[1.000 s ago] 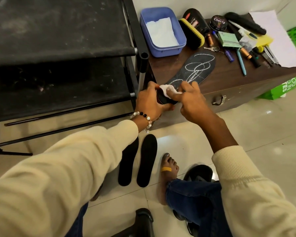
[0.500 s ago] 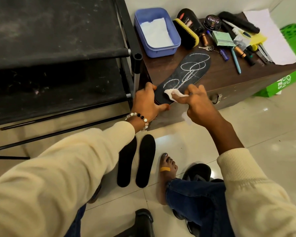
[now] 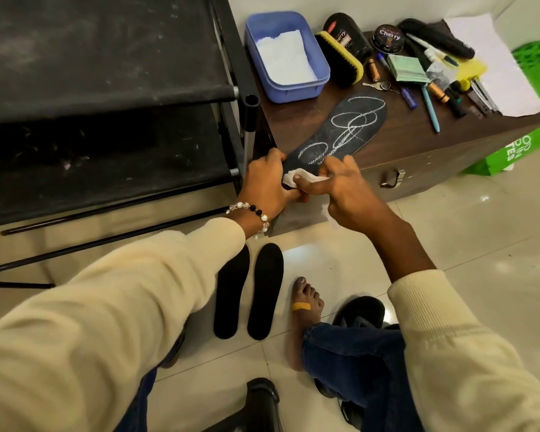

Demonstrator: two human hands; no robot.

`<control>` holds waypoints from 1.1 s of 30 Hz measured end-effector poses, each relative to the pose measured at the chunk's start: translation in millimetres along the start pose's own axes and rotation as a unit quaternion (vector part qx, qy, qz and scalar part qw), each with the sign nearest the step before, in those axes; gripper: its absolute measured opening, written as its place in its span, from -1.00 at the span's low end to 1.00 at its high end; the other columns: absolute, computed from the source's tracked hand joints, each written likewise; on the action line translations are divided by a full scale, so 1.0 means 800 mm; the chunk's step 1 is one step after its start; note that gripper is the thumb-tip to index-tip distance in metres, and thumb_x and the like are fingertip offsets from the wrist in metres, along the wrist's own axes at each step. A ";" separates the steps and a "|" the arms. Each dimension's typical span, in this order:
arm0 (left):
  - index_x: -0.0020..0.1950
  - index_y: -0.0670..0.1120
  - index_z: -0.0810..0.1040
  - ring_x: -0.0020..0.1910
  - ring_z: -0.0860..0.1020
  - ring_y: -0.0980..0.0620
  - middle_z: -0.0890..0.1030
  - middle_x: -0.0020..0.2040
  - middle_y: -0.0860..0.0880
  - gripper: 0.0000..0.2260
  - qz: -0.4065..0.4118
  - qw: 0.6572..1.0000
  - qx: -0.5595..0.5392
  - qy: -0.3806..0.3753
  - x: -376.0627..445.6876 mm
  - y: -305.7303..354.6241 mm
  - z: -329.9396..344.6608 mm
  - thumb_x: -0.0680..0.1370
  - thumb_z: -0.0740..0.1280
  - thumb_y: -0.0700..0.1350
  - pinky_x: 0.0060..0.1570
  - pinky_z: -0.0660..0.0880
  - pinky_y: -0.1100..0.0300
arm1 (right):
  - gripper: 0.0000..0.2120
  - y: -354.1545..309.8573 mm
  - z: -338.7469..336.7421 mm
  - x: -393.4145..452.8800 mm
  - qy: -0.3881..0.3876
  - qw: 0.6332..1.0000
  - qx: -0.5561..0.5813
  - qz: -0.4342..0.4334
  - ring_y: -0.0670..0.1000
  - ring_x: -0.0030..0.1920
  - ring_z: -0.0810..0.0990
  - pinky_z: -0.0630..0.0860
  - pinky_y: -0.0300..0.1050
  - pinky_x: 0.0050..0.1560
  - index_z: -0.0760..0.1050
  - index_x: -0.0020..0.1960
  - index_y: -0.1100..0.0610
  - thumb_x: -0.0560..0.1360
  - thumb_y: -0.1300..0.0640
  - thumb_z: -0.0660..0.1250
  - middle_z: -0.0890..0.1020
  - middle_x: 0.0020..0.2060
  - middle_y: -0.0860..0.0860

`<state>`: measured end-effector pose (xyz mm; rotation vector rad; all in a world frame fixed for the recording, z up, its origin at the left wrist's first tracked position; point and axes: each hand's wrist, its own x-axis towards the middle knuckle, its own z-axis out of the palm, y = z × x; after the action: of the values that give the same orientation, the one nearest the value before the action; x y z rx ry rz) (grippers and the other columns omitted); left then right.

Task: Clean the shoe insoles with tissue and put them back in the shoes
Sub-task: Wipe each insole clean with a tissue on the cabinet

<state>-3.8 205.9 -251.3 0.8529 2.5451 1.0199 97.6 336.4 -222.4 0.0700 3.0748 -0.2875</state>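
Sliding back toward the heel, your right hand now pinches the white tissue low on the chalk-marked insole, where half a second ago it sat a little further up the scribbles; your left hand stays curled around the heel end at the cabinet's edge, centre of the frame; the white loops look unwiped across the toe half, so I judge the cleaning barely begun on this one. Counting: one insole on the cabinet, two plain black insoles side by side on the floor at lower centre; one blue tub of tissues at upper centre; one brush; one polish tin; two shoes partly visible, one black shoe by your foot, another at the bottom edge.
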 end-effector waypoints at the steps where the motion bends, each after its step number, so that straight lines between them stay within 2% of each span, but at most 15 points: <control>1: 0.27 -0.18 0.42 0.12 0.56 -0.04 0.58 0.16 -0.13 -0.38 0.003 1.000 0.002 0.002 0.000 0.000 0.000 0.33 0.56 0.03 -0.04 0.36 0.35 | -0.41 0.006 -0.002 -0.002 0.000 1.000 0.002 -0.008 0.08 -0.08 0.20 0.21 -0.08 -0.13 0.49 0.34 0.00 0.43 0.46 0.24 0.43 -0.02 0.19; 3: 0.27 -0.18 0.43 0.13 0.55 -0.03 0.58 0.17 -0.12 -0.37 0.010 1.000 0.008 0.003 0.000 0.000 0.000 0.32 0.56 0.05 -0.05 0.34 0.36 | -0.41 0.022 -0.005 -0.011 -0.010 1.000 -0.001 -0.006 0.08 -0.09 0.20 0.23 -0.07 -0.13 0.51 0.32 -0.01 0.42 0.47 0.26 0.44 -0.03 0.21; 6: 0.28 -0.17 0.42 0.15 0.53 -0.03 0.56 0.19 -0.11 -0.35 0.007 1.000 0.003 -0.007 0.000 0.001 -0.001 0.31 0.58 0.05 -0.05 0.33 0.38 | -0.39 0.033 -0.009 -0.017 -0.013 0.999 -0.009 0.044 0.07 -0.06 0.17 0.30 -0.05 -0.12 0.48 0.35 -0.03 0.43 0.48 0.22 0.43 0.03 0.19; 8: 0.28 -0.17 0.42 0.15 0.53 -0.03 0.56 0.19 -0.11 -0.35 0.008 1.000 0.006 -0.006 0.000 0.001 0.000 0.32 0.57 0.05 -0.04 0.34 0.37 | -0.40 0.023 -0.009 -0.013 0.005 1.000 -0.010 0.027 0.08 -0.07 0.18 0.35 -0.01 -0.13 0.51 0.32 0.01 0.41 0.49 0.23 0.44 0.00 0.20; 11: 0.32 -0.19 0.39 0.14 0.54 -0.04 0.55 0.19 -0.14 -0.37 0.011 1.000 0.014 -0.009 -0.001 0.001 -0.001 0.36 0.54 0.01 -0.03 0.35 0.35 | -0.48 -0.001 -0.003 0.001 0.000 1.000 -0.013 -0.025 0.12 -0.08 0.27 0.31 -0.03 -0.18 0.54 0.29 0.01 0.42 0.43 0.31 0.45 -0.02 0.18; 15: 0.32 -0.19 0.38 0.11 0.55 -0.04 0.55 0.18 -0.14 -0.38 0.007 1.000 0.001 -0.011 -0.001 0.000 0.000 0.37 0.54 -0.02 -0.04 0.38 0.33 | -0.50 -0.011 -0.003 0.017 0.001 1.000 -0.009 -0.002 0.19 0.01 0.31 0.31 -0.01 -0.13 0.46 0.35 -0.10 0.52 0.32 0.28 0.43 0.05 0.16; 19: 0.28 -0.19 0.40 0.11 0.55 -0.05 0.56 0.16 -0.14 -0.38 0.017 1.000 0.007 -0.006 0.001 -0.002 0.001 0.35 0.55 0.02 -0.06 0.38 0.33 | -0.45 0.007 -0.009 0.003 -0.034 0.999 -0.010 -0.008 0.11 -0.01 0.24 0.26 -0.05 -0.10 0.46 0.35 -0.09 0.50 0.40 0.23 0.42 0.07 0.16; 22: 0.26 -0.18 0.41 0.14 0.54 -0.05 0.55 0.18 -0.13 -0.39 0.016 1.000 0.011 -0.006 0.002 -0.004 0.002 0.33 0.56 0.01 -0.02 0.37 0.32 | -0.41 0.025 -0.016 -0.006 -0.030 0.999 -0.007 0.012 0.10 -0.05 0.20 0.22 -0.06 -0.12 0.52 0.29 -0.05 0.44 0.48 0.21 0.44 0.03 0.19; 24: 0.26 -0.17 0.41 0.14 0.54 -0.05 0.56 0.18 -0.12 -0.39 0.014 1.000 0.009 -0.008 0.004 -0.005 0.004 0.33 0.56 0.01 -0.01 0.38 0.31 | -0.41 0.025 -0.016 -0.004 -0.025 0.999 -0.014 0.024 0.08 -0.06 0.18 0.25 -0.05 -0.12 0.51 0.31 -0.06 0.43 0.46 0.22 0.43 0.02 0.17; 27: 0.26 -0.17 0.40 0.09 0.56 -0.04 0.56 0.15 -0.13 -0.38 0.014 1.000 0.000 -0.012 0.004 -0.006 0.004 0.33 0.56 0.01 -0.01 0.46 0.26 | -0.45 0.001 -0.010 0.011 -0.014 1.000 -0.016 -0.010 0.11 -0.05 0.24 0.34 0.00 -0.13 0.49 0.33 -0.08 0.46 0.40 0.25 0.41 0.01 0.14; 31: 0.25 -0.17 0.41 0.05 0.56 -0.03 0.57 0.13 -0.12 -0.39 0.014 1.000 0.004 -0.007 0.004 -0.005 0.004 0.32 0.57 0.01 -0.07 0.44 0.27 | -0.56 0.001 -0.008 0.014 -0.015 1.000 -0.007 -0.022 0.16 -0.07 0.29 0.32 0.02 -0.16 0.54 0.28 -0.07 0.51 0.24 0.13 0.44 -0.01 0.16; 33: 0.21 -0.16 0.42 0.08 0.55 -0.03 0.56 0.13 -0.11 -0.40 0.014 1.000 0.009 -0.005 0.005 -0.006 0.004 0.30 0.58 0.01 -0.06 0.40 0.29 | -0.48 0.024 -0.008 0.006 -0.002 1.000 0.003 0.014 0.12 -0.10 0.24 0.28 -0.03 -0.13 0.55 0.27 -0.03 0.43 0.21 0.02 0.45 -0.05 0.17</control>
<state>-8.1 207.1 -257.1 0.8982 2.5438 0.9996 93.9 356.4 -220.2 0.1132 3.0669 -0.2943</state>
